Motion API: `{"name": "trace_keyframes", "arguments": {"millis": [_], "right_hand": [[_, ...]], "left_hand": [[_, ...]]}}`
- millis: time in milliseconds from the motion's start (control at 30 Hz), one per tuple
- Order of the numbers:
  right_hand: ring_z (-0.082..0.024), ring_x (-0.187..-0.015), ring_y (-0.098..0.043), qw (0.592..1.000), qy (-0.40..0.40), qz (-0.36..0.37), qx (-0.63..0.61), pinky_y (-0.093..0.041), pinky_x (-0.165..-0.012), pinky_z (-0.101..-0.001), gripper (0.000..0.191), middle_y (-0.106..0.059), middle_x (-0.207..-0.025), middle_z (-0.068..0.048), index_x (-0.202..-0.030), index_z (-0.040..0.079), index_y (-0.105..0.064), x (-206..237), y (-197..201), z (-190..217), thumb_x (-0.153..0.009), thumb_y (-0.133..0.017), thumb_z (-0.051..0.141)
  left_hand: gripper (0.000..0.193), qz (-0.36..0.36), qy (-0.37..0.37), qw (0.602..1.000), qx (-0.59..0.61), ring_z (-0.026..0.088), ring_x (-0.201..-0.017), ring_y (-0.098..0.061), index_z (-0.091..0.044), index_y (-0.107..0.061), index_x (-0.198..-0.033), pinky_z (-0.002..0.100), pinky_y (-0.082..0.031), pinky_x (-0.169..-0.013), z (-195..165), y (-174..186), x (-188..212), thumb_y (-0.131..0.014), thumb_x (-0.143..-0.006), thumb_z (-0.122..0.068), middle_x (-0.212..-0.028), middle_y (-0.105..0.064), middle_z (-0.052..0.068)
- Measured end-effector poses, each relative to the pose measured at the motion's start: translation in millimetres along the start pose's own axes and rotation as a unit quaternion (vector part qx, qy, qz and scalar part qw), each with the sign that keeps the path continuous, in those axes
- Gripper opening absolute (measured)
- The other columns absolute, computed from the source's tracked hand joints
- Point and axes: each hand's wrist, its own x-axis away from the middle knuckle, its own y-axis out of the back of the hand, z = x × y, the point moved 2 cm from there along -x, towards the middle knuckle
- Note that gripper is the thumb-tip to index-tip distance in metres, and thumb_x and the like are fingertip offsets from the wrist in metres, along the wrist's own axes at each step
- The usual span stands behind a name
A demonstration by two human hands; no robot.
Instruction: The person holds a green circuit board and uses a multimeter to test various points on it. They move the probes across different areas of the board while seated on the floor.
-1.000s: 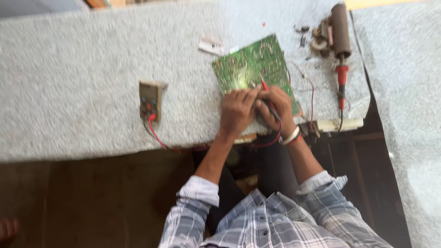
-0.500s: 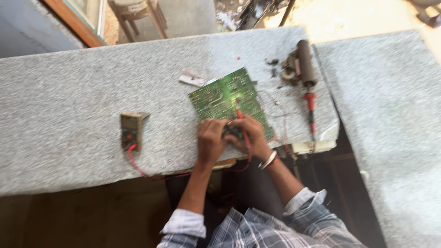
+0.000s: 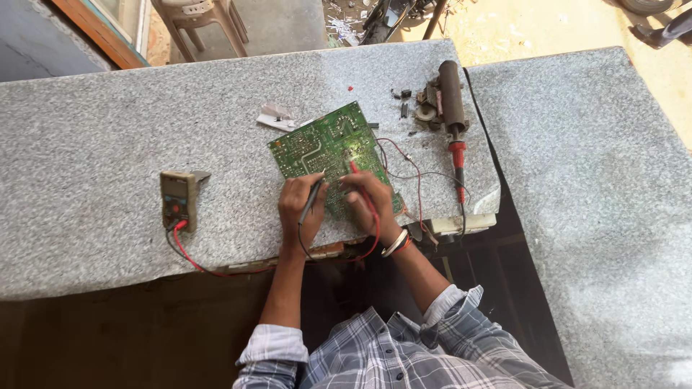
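Observation:
A green circuit board [image 3: 324,144] lies solder side up on the grey granite counter [image 3: 108,144]. My left hand [image 3: 301,205] grips a black test probe [image 3: 312,198], its tip on the board's near part. My right hand [image 3: 369,198] holds a red test probe [image 3: 358,176], its tip also touching the board. Red and black leads run under the counter edge to a small multimeter [image 3: 179,199] lying left of my hands.
A black-handled tool with a red tip [image 3: 454,122] lies right of the board, beside small dark parts [image 3: 404,101]. A white scrap [image 3: 276,117] sits behind the board. A second granite slab [image 3: 598,194] stands to the right across a dark gap.
The view has shifted, so the counter scene sits lower and more central. My hands have stayed on the board, and the two probes now stand slightly apart.

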Motion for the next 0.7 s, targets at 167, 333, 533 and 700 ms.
{"name": "trace_keyframes", "arguments": {"millis": [167, 333, 533, 700], "right_hand": [[-0.014, -0.091, -0.063, 0.994, -0.048, -0.083, -0.052, -0.050, -0.082, -0.0313, 0.070, -0.066, -0.099, -0.009, -0.136, 0.002, -0.058, 6, -7, -11, -0.109, -0.034, 0.063], [-0.015, -0.099, -0.054, 0.987, -0.035, -0.129, -0.088, -0.046, -0.088, -0.0313, 0.077, -0.062, -0.112, -0.014, -0.148, 0.000, -0.052, 3, -9, -8, -0.109, -0.028, 0.061], [-0.024, -0.102, -0.065, 0.992, -0.044, -0.089, 0.082, -0.051, -0.092, -0.0373, 0.036, -0.072, -0.108, -0.013, -0.127, 0.000, -0.068, -9, -9, 16, -0.109, -0.048, 0.024], [-0.028, -0.095, -0.064, 0.982, -0.035, -0.078, 0.168, -0.051, -0.086, -0.0378, 0.024, -0.072, -0.099, -0.010, -0.116, 0.004, -0.071, -16, -17, 28, -0.093, -0.066, 0.006]], "left_hand": [[0.027, 0.008, 0.013, 1.000, 0.017, 0.028, -0.088, -0.067, -0.003, -0.070, -0.111, 0.041, -0.053, -0.076, 8, -1, 2, -0.063, -0.106, -0.028, -0.095, -0.071, 0.011], [0.036, 0.013, 0.013, 0.999, 0.040, 0.028, -0.092, -0.066, -0.002, -0.070, -0.114, 0.042, -0.053, -0.081, 12, 2, 7, -0.054, -0.110, -0.034, -0.099, -0.071, 0.011], [0.039, 0.016, 0.030, 0.998, 0.058, 0.026, -0.091, -0.066, -0.001, -0.065, -0.126, 0.040, -0.054, -0.080, 14, 2, 8, -0.050, -0.111, -0.034, -0.104, -0.070, 0.014], [0.037, 0.024, 0.066, 0.996, 0.056, 0.027, -0.096, -0.066, -0.003, -0.063, -0.129, 0.041, -0.053, -0.082, 18, 0, 10, -0.051, -0.111, -0.032, -0.106, -0.069, 0.014]]}}
